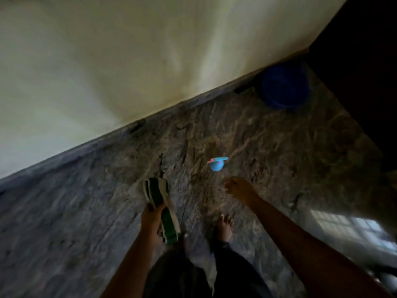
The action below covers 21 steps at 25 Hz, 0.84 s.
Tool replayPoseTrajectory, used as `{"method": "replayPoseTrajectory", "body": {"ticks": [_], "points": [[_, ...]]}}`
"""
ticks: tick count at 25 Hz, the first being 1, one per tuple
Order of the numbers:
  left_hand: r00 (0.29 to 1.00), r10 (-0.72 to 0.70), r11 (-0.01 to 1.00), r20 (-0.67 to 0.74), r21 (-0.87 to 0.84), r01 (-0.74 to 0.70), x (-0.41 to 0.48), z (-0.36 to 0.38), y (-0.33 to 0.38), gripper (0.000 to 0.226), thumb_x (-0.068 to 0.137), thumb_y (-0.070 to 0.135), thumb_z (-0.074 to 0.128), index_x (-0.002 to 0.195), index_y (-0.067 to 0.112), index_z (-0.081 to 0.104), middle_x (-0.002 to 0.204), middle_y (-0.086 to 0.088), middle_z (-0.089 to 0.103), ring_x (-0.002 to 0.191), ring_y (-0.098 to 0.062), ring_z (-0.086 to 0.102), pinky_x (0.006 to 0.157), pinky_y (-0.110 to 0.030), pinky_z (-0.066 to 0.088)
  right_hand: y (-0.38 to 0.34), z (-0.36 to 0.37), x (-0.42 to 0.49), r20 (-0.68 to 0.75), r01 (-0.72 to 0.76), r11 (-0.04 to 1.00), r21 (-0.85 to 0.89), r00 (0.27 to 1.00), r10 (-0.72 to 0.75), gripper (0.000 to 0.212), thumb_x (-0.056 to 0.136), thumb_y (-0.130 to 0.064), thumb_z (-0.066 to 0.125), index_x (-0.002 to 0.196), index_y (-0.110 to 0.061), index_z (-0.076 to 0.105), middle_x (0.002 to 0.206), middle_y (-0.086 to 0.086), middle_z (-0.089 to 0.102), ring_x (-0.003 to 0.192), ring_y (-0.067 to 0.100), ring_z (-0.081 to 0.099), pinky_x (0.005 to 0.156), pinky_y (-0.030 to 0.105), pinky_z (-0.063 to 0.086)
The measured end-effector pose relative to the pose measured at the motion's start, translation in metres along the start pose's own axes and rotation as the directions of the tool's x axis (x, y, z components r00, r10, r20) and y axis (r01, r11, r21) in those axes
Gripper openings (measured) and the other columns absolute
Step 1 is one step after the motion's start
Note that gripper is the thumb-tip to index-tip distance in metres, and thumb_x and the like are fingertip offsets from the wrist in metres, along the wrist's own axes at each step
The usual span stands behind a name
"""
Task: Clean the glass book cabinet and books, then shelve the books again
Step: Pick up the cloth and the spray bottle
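Curling around a green-and-white striped cloth [160,190], the left grip [153,220] holds it above the marbled floor [75,222] in the head view. The right grip [239,187] hangs loose, fingers relaxed, holding nothing, near a small blue toy [217,166]. A bare foot [224,227] stands between the arms. A blue basin [285,87] sits by the wall [129,61].

Bucket [284,86] beside wall [129,61]

The left hand [151,220] grips a green-and-white cloth [163,205]; the right hand [240,187] hangs with loose fingers above the stone floor [86,211], near a small blue toy [217,164]. A blue bucket [284,87] stands by the wall [129,61].
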<state>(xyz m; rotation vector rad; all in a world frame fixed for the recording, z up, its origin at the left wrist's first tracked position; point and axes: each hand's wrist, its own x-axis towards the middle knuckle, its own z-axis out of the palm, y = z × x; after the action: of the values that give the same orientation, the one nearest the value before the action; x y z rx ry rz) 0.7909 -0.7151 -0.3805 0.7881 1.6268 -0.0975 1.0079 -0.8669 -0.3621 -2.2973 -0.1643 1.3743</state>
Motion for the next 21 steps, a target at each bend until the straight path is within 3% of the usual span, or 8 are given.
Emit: {"method": "replayPoseTrajectory", "body": {"ticks": [3,8,10,12,14,18,21], "points": [[0.995,0.006,0.997,-0.1,0.075,0.001,0.046,0.045,-0.007,0.045,0.09,0.015,0.06,0.131,0.001,0.047,0.125,-0.024,0.056,0.11,-0.041,0.055,0.094,-0.05,0.045,0.013,0.003,0.101,0.019,0.132,0.927,-0.351,0.991,-0.133,0.042,0.093,-0.017,0.052,0.134,-0.008,0.046,0.138,0.014,0.045,0.128,0.027,0.042,0.104,0.03,0.029],[0.989,0.069,0.995,-0.133,0.074,-0.059,0.136,0.106,-0.013,0.04,0.092,0.013,0.057,0.13,0.003,0.049,0.124,-0.02,0.056,0.111,-0.039,0.055,0.095,-0.048,0.045,0.015,0.021,0.246,0.059,0.273,0.686,-0.674,0.946,-0.318,0.058,0.089,-0.02,0.057,0.142,-0.017,0.034,0.147,0.013,0.03,0.135,0.033,0.027,0.108,0.04,0.029],[0.991,0.09,0.991,-0.102,0.105,-0.08,0.17,0.13,-0.022,0.037,0.091,0.014,0.058,0.127,0.005,0.051,0.121,-0.02,0.058,0.108,-0.038,0.057,0.095,-0.05,0.045,0.026,0.035,0.303,0.077,0.232,0.602,-0.764,0.959,-0.272,0.061,0.089,-0.026,0.057,0.144,-0.023,0.03,0.152,0.011,0.022,0.139,0.034,0.019,0.113,0.043,0.02],[0.991,0.097,0.988,-0.09,0.131,-0.084,0.196,0.145,-0.026,0.038,0.091,0.014,0.058,0.127,0.006,0.051,0.12,-0.019,0.058,0.107,-0.036,0.057,0.093,-0.046,0.046,0.04,0.046,0.342,0.072,0.171,0.65,-0.74,0.982,-0.177,0.05,0.092,-0.027,0.051,0.14,-0.022,0.039,0.148,0.011,0.031,0.134,0.033,0.028,0.108,0.031,0.021],[0.99,0.103,0.982,-0.092,0.167,-0.086,0.201,0.152,-0.024,0.04,0.091,0.014,0.058,0.129,0.005,0.05,0.121,-0.018,0.058,0.108,-0.035,0.057,0.088,-0.04,0.046,0.051,0.045,0.346,0.1,0.176,0.684,-0.708,0.984,-0.148,0.039,0.096,-0.027,0.043,0.132,-0.013,0.049,0.138,0.012,0.047,0.124,0.029,0.043,0.09,0.021,0.028],[0.995,0.064,0.986,-0.075,0.16,-0.052,0.149,0.151,0.008,0.038,0.092,0.013,0.057,0.128,0.004,0.05,0.119,-0.016,0.057,0.106,-0.033,0.056,0.084,-0.037,0.043,0.05,0.011,0.283,0.031,0.132,0.852,-0.507,0.99,-0.135,0.038,0.096,-0.027,0.047,0.13,-0.011,0.051,0.13,0.014,0.055,0.12,0.027,0.05,0.096,0.03,0.034],[0.998,0.064,0.979,-0.01,0.197,-0.061,0.076,0.147,0.046,0.036,0.092,0.012,0.056,0.127,0.004,0.05,0.115,-0.017,0.058,0.1,-0.03,0.056,0.078,-0.034,0.043,0.043,-0.044,0.2,0.058,0.091,0.942,-0.323,0.995,-0.076,0.041,0.09,-0.024,0.057,0.128,-0.008,0.054,0.129,0.014,0.056,0.119,0.027,0.052,0.093,0.028,0.038]]}}
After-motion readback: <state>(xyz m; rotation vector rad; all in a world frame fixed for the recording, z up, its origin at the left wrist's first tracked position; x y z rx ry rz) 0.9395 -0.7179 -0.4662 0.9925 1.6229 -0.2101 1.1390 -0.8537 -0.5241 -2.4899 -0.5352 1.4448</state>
